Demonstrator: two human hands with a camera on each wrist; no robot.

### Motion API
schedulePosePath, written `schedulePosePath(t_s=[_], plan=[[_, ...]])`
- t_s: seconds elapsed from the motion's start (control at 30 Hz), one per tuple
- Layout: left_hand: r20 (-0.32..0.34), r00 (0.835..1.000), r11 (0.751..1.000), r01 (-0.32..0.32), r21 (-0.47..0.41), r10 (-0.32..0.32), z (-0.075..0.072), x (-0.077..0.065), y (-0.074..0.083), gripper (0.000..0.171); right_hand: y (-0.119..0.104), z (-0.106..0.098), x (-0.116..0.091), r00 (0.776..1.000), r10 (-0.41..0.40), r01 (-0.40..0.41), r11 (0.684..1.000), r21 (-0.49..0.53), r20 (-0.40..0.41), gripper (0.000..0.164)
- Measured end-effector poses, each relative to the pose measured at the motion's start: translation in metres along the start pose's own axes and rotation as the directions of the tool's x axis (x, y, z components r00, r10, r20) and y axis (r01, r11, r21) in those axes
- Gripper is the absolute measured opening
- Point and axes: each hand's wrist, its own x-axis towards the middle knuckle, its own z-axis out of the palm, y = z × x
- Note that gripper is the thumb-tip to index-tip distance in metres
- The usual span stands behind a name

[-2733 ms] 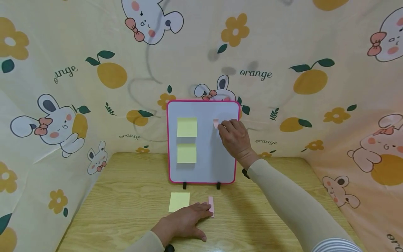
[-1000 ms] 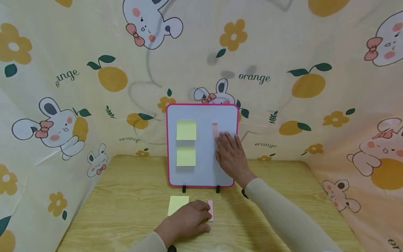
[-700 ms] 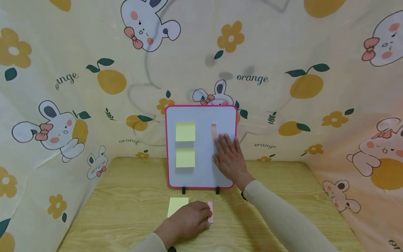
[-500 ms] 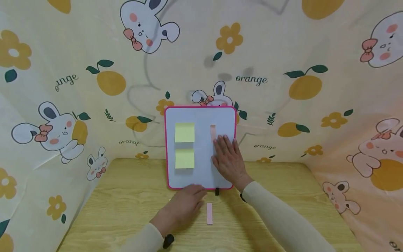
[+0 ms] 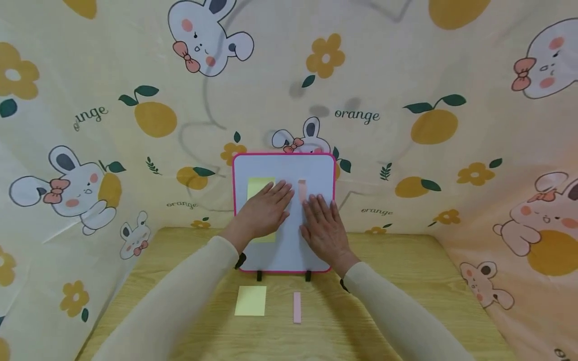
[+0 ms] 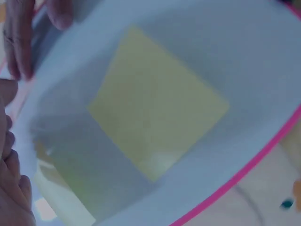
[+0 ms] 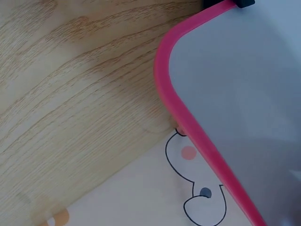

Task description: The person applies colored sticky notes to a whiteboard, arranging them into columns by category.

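Observation:
A white board (image 5: 289, 250) with a pink rim stands upright on the table. My right hand (image 5: 326, 228) lies with straight fingers over the lower end of a pale pink paper strip (image 5: 302, 188) on the board. My left hand (image 5: 264, 208) is extended in front of the board, fingertips just left of that strip. It partly hides the upper yellow sticky note (image 5: 256, 185) and most of the lower yellow sticky note (image 5: 270, 238). In the left wrist view one yellow sticky note (image 6: 160, 108) shows whole. The right wrist view shows the board's corner but no hand.
On the wooden table (image 5: 194, 281) before the board lie a yellow sticky note pad (image 5: 250, 301) and a narrow pink strip pad (image 5: 297, 307). Black feet (image 5: 308, 276) support the board. Patterned cloth (image 5: 384, 65) hangs behind and at both sides.
My right hand went from pinching the pink strip to lying flat on it. My left hand left the pink pad on the table and rose to the board. The view tilted slightly.

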Motion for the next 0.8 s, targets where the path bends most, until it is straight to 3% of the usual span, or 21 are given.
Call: schedulePosePath(t_s=[0.13,0.27,0.63,0.8], plan=[[0.055,0.997,0.996,-0.062,0.067,0.059,-0.001,0.013,-0.006,0.07,-0.001,0.0,-0.001,1.0,0.002,-0.002,1.0,0.002,0.005,0.074],[0.081,0.994,0.989,-0.086,0.124,0.076,0.0,0.023,-0.007,0.073,-0.001,0.002,-0.001,1.0,0.006,-0.006,1.0,0.005,-0.015,0.073],[0.065,0.993,0.959,-0.111,0.262,0.097,-0.002,0.029,-0.024,0.073,-0.002,0.005,-0.002,0.994,-0.014,0.017,1.0,0.026,-0.105,0.074],[0.063,0.993,0.963,-0.11,0.247,0.097,-0.002,0.031,-0.024,0.072,-0.002,0.005,-0.003,0.992,-0.012,0.018,0.999,0.047,-0.124,0.072]])
